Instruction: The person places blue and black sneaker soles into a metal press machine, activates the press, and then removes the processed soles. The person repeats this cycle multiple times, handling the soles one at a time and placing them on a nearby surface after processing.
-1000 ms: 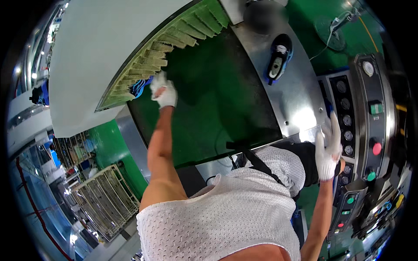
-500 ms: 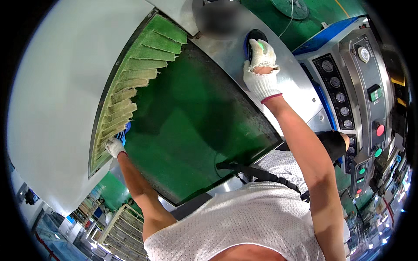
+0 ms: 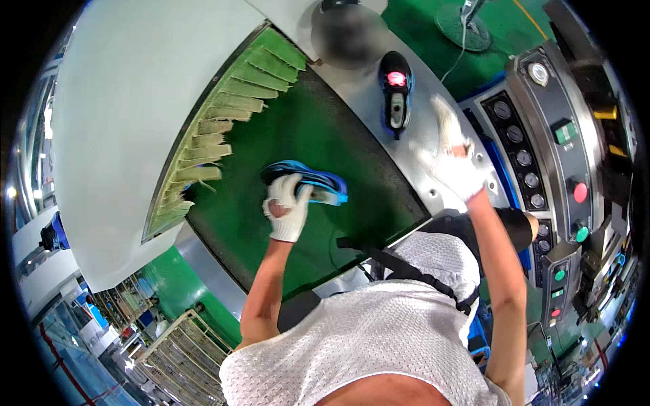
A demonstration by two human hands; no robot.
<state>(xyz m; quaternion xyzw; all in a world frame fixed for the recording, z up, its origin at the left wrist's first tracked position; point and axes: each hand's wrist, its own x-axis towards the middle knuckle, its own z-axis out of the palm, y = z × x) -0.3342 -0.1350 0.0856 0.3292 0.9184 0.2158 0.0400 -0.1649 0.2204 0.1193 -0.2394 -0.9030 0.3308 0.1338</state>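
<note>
View from the head camera, looking down on a machine station. A large pale machine hood (image 3: 128, 115) fills the upper left; along its lower edge hangs a row of frayed green fabric strips (image 3: 223, 128) at the mouth of the hood. Below them lies a dark green conveyor belt (image 3: 338, 135), framed on its right by a bare metal tabletop (image 3: 433, 115). To the right stands a control panel (image 3: 542, 149) with round gauges and red and green buttons. A wire rack (image 3: 183, 358) stands on the green floor (image 3: 169, 284) at lower left.

A blue shoe (image 3: 318, 184) lies on its side on the belt, just past the strips. The left hand (image 3: 288, 210), in a white knit glove, is closed around the near end of this shoe. A second shoe, black with a pink insole (image 3: 395, 91), rests on the metal tabletop near the upper end of the belt. The right hand (image 3: 450, 159), also gloved, is spread flat with fingers extended, over the tabletop just below the black shoe and apart from it; it grips nothing. Nothing lies between either hand and its nearest shoe.
</note>
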